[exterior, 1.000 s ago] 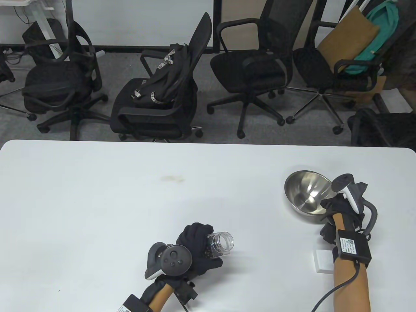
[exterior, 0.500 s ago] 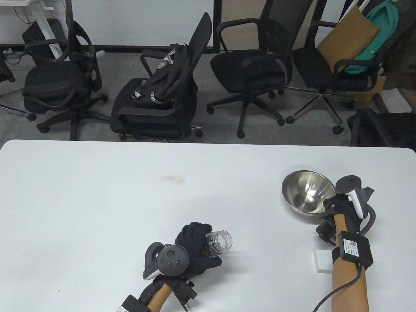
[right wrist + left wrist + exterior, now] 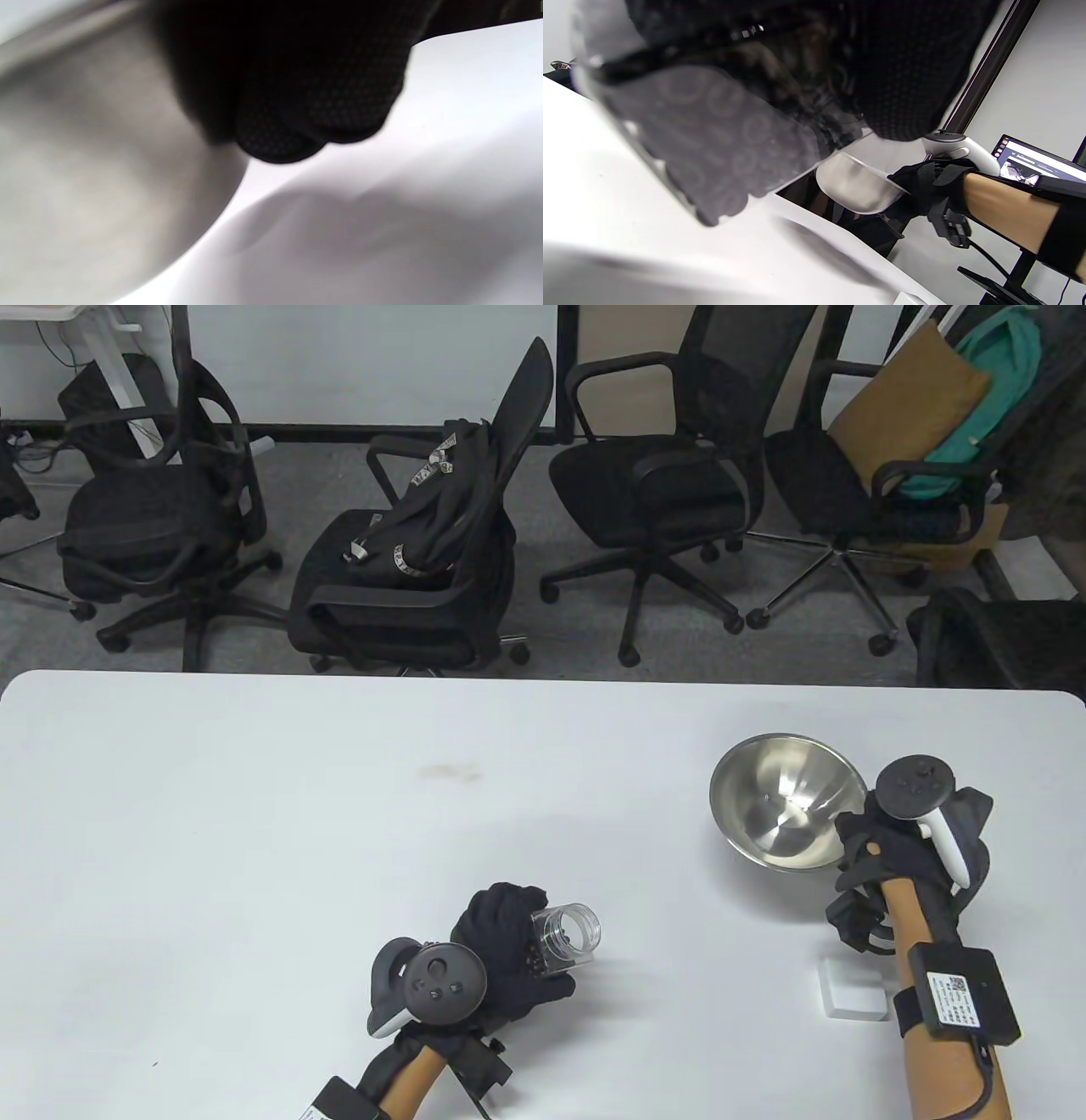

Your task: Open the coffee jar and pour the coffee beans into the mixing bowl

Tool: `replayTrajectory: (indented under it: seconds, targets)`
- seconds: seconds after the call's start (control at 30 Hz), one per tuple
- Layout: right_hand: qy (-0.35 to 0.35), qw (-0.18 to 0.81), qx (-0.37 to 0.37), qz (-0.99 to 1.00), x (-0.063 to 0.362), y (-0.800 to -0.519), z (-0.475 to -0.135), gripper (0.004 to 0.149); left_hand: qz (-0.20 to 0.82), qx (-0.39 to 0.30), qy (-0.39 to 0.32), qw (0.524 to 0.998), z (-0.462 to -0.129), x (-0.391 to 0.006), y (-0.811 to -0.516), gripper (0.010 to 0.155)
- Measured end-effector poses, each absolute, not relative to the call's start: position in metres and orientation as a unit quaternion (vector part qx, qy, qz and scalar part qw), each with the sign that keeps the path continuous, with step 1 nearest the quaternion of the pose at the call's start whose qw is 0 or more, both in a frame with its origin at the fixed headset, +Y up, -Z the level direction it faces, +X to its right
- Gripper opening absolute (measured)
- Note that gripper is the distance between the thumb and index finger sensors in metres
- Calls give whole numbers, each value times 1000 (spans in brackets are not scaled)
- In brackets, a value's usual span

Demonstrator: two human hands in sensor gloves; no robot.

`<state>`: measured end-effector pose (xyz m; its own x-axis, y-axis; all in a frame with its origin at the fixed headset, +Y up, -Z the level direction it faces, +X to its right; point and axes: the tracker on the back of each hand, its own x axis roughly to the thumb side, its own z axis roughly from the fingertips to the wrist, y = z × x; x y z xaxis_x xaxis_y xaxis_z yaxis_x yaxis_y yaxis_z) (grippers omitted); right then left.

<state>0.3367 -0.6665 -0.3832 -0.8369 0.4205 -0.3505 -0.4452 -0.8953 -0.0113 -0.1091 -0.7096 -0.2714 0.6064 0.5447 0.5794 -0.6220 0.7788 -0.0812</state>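
My left hand (image 3: 509, 954) grips a clear coffee jar (image 3: 564, 937) with no lid on it, tilted with its open mouth toward the right; dark beans show inside near the glove. The jar's base fills the left wrist view (image 3: 712, 144). My right hand (image 3: 882, 857) grips the rim of a steel mixing bowl (image 3: 785, 810), which is lifted off the table and tilted with its opening toward the left. The bowl looks empty. It also shows in the left wrist view (image 3: 855, 188) and in the right wrist view (image 3: 85, 169), under my gloved fingers (image 3: 297, 106).
A small white square lid (image 3: 851, 994) lies on the white table (image 3: 254, 831) just below my right wrist. Office chairs stand beyond the table's far edge. A faint brown stain (image 3: 450, 770) marks the table's middle.
My right hand has carried the bowl to the left and tilted it further toward the jar. My left hand with the jar has shifted slightly left and down.
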Motion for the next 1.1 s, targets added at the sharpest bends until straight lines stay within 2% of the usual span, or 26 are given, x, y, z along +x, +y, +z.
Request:
replayTrajectory:
  seconds: [0.27, 0.63, 0.9, 1.1]
  targets:
    - [46, 233, -107, 965, 297, -672, -348, 37, 326, 69, -302, 893, -270, -110, -708, 94]
    - [88, 217, -33, 972, 241, -697, -313, 37, 315, 72, -298, 898, -268, -108, -709, 94]
    - [109, 226, -12, 968, 228, -718, -304, 37, 298, 87, -284, 907, -268, -109, -708, 94]
    - [113, 223, -6, 968, 224, -723, -301, 37, 240, 115, -279, 923, -264, -106, -706, 93]
